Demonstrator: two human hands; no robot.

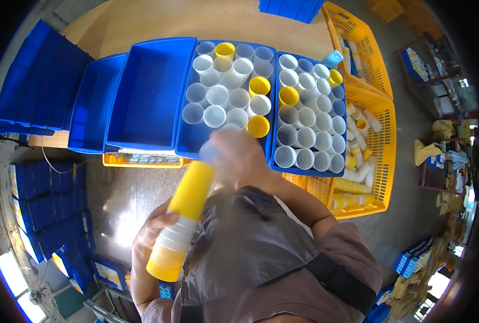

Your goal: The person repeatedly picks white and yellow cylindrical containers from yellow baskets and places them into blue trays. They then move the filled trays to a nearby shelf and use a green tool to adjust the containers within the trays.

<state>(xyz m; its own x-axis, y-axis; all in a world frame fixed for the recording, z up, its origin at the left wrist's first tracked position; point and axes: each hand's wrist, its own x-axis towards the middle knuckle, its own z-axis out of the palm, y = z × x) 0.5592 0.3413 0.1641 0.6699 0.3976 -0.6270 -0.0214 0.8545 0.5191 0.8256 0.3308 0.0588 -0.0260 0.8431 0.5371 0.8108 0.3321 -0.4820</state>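
Observation:
My left hand (156, 226) is wrapped round a tilted stack of nested cups (183, 212), yellow at both ends with white ones between. At the upper end of this stack, over the near edge of a blue tray (194, 137), my right hand (239, 156) is smeared by motion. A pale, blurred shape (210, 152) shows beside its fingers, and I cannot tell whether they grip it. Rows of separate cups, mostly white or translucent with a few yellow, stand mouth up in that tray. The tray's front part is partly hidden by my right hand.
A second blue tray (276, 156) of upright cups stands to the right. Bare blue trays (150, 91) lie at the left, beside stacked blue trays (32, 81). Yellow crates (387, 140) at the right hold loose cup stacks. More blue bins (51, 210) stand at the lower left.

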